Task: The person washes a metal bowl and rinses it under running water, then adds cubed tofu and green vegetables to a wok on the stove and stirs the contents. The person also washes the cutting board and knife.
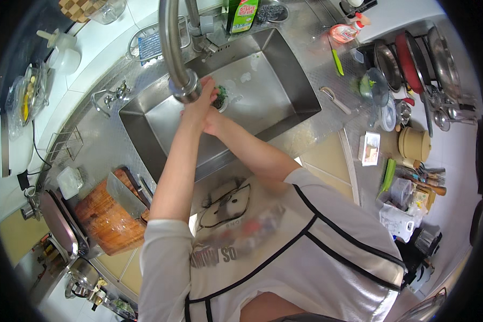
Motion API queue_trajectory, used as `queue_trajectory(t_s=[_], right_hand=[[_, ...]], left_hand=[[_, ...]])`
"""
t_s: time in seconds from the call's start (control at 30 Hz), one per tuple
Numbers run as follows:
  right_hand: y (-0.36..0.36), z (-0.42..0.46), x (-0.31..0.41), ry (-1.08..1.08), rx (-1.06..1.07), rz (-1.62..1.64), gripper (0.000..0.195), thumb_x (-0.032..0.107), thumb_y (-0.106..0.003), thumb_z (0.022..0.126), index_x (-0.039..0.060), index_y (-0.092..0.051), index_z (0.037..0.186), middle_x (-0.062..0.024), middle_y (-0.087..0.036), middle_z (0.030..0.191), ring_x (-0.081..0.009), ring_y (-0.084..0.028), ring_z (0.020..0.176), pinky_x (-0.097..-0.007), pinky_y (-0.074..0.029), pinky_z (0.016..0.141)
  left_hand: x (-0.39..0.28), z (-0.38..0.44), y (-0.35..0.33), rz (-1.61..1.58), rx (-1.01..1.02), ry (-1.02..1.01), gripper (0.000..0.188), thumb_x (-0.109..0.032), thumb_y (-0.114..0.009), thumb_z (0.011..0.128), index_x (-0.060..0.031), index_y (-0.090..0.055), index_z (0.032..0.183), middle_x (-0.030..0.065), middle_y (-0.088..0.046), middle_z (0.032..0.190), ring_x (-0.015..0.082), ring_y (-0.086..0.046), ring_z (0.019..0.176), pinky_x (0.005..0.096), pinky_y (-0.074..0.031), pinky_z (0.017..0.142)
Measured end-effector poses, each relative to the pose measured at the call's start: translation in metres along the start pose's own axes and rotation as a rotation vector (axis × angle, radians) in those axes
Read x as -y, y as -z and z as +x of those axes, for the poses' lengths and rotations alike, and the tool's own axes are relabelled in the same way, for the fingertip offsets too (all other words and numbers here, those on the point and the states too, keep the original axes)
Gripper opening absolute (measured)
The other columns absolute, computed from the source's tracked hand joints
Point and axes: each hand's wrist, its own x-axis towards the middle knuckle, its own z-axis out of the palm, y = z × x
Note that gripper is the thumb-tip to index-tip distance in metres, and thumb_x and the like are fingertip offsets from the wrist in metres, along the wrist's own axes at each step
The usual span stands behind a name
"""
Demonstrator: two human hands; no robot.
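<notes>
My left hand (206,91) and my right hand (212,121) are together over the stainless steel sink (265,86), under the mouth of the gooseneck faucet (187,90). My left hand is foremost, its fingers partly bent. Behind the left wrist, most of my right hand's fingers are hidden. Nothing held shows in either hand, but the faucet head and the crossed wrists block part of the view. Just beside the left fingers, green scraps (222,96) lie in the drain basket. Patches of foam or water dot the sink floor.
A cleaver (124,196) rests on a wooden cutting board (100,219) at the left. Right of the sink lie a peeler (338,102) and a green-handled knife (337,62). Behind it stands a green detergent bottle (243,18). A spray bottle (345,33) and racked pans (410,60) are farther right.
</notes>
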Motion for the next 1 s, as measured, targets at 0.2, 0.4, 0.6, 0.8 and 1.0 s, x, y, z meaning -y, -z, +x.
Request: queue_trajectory(t_s=[0.2, 0.4, 0.6, 0.8, 1.0], right_hand=[[-0.069, -0.025, 0.028, -0.186, -0.109, -0.024, 0.031, 0.025, -0.057, 0.087, 0.0053, -0.052, 0.111, -0.0065, -0.060, 0.108, -0.0187, -0.059, 0.097, -0.0355, -0.049, 0.083], [-0.060, -0.041, 0.059, -0.291, 0.038, -0.291, 0.028, 0.023, -0.062, 0.082, 0.0064, -0.060, 0.105, -0.0072, -0.062, 0.103, -0.0183, -0.060, 0.094, -0.0333, -0.047, 0.085], [0.062, 0.015, 0.046, -0.092, -0.384, -1.879, 0.026, 0.021, -0.055, 0.083, 0.0148, -0.063, 0.107, -0.0164, -0.035, 0.137, -0.0335, -0.039, 0.119, -0.0426, -0.035, 0.099], [0.111, 0.058, 0.021, -0.215, -0.371, -2.036, 0.031, 0.025, -0.053, 0.083, 0.0177, -0.062, 0.111, -0.0163, -0.025, 0.142, -0.0355, -0.027, 0.127, -0.0490, -0.026, 0.103], [0.080, 0.015, 0.082, 0.123, -0.296, -1.876, 0.045, 0.024, -0.066, 0.074, 0.0035, -0.057, 0.113, -0.0211, -0.029, 0.136, -0.0390, -0.031, 0.123, -0.0481, -0.031, 0.100]], left_hand=[[-0.019, 0.015, 0.039, -0.489, 0.181, 0.097, 0.046, -0.022, -0.048, 0.092, 0.0053, -0.038, 0.127, 0.0238, -0.049, 0.123, 0.0333, -0.050, 0.113, 0.0381, -0.042, 0.097], [-0.021, 0.044, 0.045, -0.795, 0.292, 0.188, 0.040, -0.014, -0.041, 0.095, 0.0072, -0.032, 0.127, 0.0294, -0.040, 0.129, 0.0374, -0.042, 0.120, 0.0424, -0.035, 0.105], [-0.053, 0.051, 0.018, -0.900, 0.098, 0.225, 0.037, -0.005, -0.044, 0.091, 0.0084, -0.034, 0.124, 0.0278, -0.041, 0.123, 0.0352, -0.044, 0.116, 0.0408, -0.039, 0.100], [-0.058, 0.045, 0.022, -0.876, 0.116, 0.011, 0.056, -0.004, -0.048, 0.089, 0.0107, -0.015, 0.132, 0.0320, -0.030, 0.132, 0.0363, -0.034, 0.125, 0.0422, -0.028, 0.109], [0.079, -0.032, 0.099, -0.004, -0.383, -0.055, 0.034, -0.017, -0.053, 0.092, -0.0054, -0.048, 0.123, 0.0101, -0.058, 0.110, 0.0198, -0.056, 0.101, 0.0334, -0.044, 0.090]])
